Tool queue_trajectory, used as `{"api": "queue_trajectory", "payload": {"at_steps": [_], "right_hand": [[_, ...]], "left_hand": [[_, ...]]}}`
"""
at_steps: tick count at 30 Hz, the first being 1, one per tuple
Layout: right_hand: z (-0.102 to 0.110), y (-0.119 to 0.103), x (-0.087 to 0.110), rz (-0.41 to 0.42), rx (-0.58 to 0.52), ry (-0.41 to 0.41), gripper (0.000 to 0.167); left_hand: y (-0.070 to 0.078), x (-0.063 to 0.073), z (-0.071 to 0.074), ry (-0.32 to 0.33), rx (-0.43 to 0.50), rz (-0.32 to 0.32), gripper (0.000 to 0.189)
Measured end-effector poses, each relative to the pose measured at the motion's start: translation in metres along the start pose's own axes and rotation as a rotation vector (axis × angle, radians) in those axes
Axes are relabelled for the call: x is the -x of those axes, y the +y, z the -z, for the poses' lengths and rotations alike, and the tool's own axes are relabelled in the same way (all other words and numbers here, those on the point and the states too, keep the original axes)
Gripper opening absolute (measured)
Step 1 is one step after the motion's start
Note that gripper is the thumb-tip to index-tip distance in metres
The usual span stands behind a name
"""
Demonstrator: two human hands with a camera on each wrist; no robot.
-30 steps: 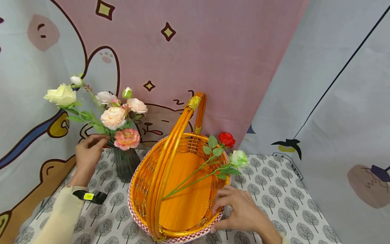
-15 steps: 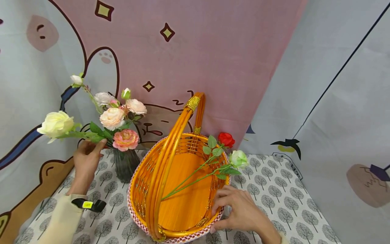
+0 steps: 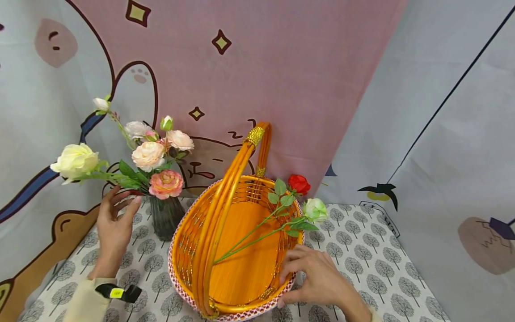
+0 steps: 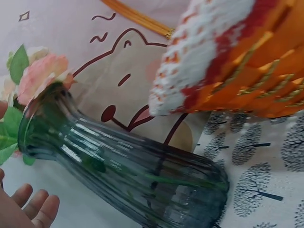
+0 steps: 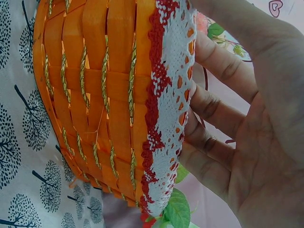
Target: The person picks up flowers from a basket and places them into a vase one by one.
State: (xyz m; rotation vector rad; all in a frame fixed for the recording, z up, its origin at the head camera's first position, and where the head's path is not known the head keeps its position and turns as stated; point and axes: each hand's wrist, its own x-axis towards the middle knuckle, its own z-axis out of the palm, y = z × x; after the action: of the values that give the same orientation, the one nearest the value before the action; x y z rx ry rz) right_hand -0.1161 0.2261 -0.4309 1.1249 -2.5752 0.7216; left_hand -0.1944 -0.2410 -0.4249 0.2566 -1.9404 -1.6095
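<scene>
A ribbed grey glass vase [image 3: 166, 219] stands left of the basket with pink, peach and white flowers [image 3: 148, 155]. A pale yellow rose [image 3: 76, 162] leans far out to the left, its leafy stem reaching the vase mouth. Just below that stem is my left hand [image 3: 114, 226], fingers relaxed and holding nothing; the left wrist view shows its fingertips [image 4: 46, 209] apart from the glass. My right hand [image 3: 311, 277] grips the near right rim of the orange woven basket [image 3: 241, 286], fingers over the lace-trimmed edge [image 5: 173, 95].
Inside the basket lie a red rose [image 3: 299, 184] and a pale green rose [image 3: 315, 209], heads over the right rim. The tall basket handle [image 3: 225, 192] arches over the middle. A tree-print cloth [image 3: 374, 268] covers the table, and a cartoon backdrop [image 3: 314, 80] hangs close behind.
The yellow rose has dropped lower and further left, then risen slightly. My left hand has let go of its stem and moved a little down. The right hand and basket have stayed put.
</scene>
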Motion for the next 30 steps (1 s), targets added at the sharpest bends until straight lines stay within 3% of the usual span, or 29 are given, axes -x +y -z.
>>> {"api": "queue_trajectory", "payload": {"at_steps": [10,17,20,25,30], "right_hand": [[0.000,-0.001,-0.001,0.009,-0.013,0.004,0.027],[0.001,-0.001,-0.001,0.002,-0.021,-0.006,0.028],[0.001,0.000,-0.002,-0.013,-0.021,-0.016,0.028],[0.001,-0.001,-0.001,-0.001,-0.026,-0.011,0.027],[0.002,-0.001,-0.001,0.006,-0.029,-0.007,0.027]], "left_hand": [[0.005,0.024,-0.007,-0.062,-0.067,-0.192,0.091],[0.006,0.032,-0.013,-0.041,-0.132,-0.407,0.101],[0.015,0.036,-0.017,-0.054,-0.101,-0.500,0.098],[0.045,0.046,-0.024,-0.072,-0.036,-0.644,0.082],[0.063,0.049,-0.030,-0.122,-0.007,-0.715,0.078]]}}
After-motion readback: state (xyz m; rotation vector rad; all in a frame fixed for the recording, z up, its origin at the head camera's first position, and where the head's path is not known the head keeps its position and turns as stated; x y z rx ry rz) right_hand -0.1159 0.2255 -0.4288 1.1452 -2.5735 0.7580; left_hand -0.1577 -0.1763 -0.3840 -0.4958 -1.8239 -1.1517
